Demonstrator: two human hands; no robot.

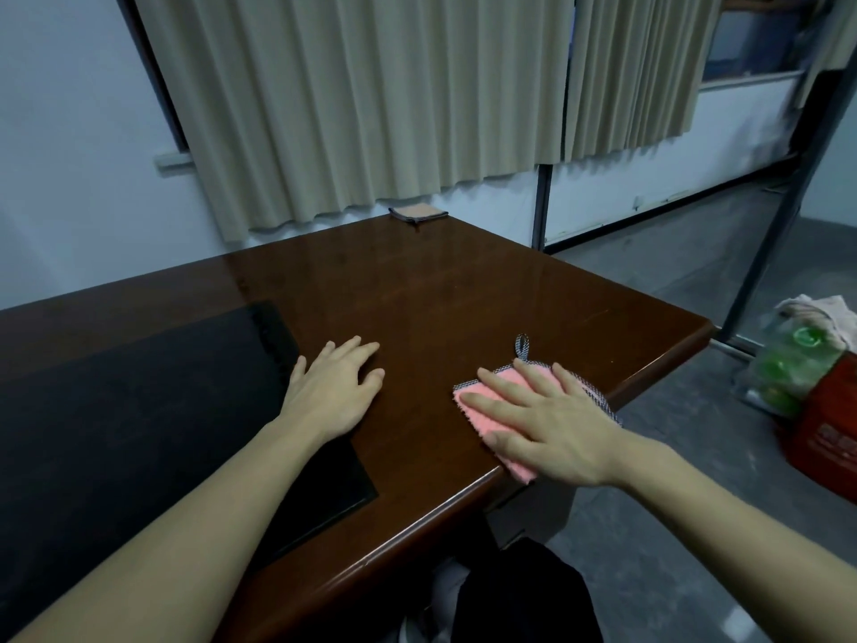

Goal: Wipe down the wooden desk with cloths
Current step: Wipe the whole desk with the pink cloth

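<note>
The dark brown wooden desk [440, 290] fills the middle of the view, its right corner toward the floor. A pink cloth [482, 413] with a grey checked border and hanging loop lies near the desk's front right edge. My right hand [547, 420] presses flat on it with straight, spread fingers. My left hand [336, 387] rests flat on the bare wood, beside the black inlaid pad [139, 410]. A second cloth [417, 212], brownish with a dark border, lies at the desk's far corner.
Beige curtains [371, 99] hang behind the desk. On the grey floor at the right stand a red box [825, 433] and a clear bag of green-capped bottles [788, 364]. A metal post [540, 206] rises behind the far corner.
</note>
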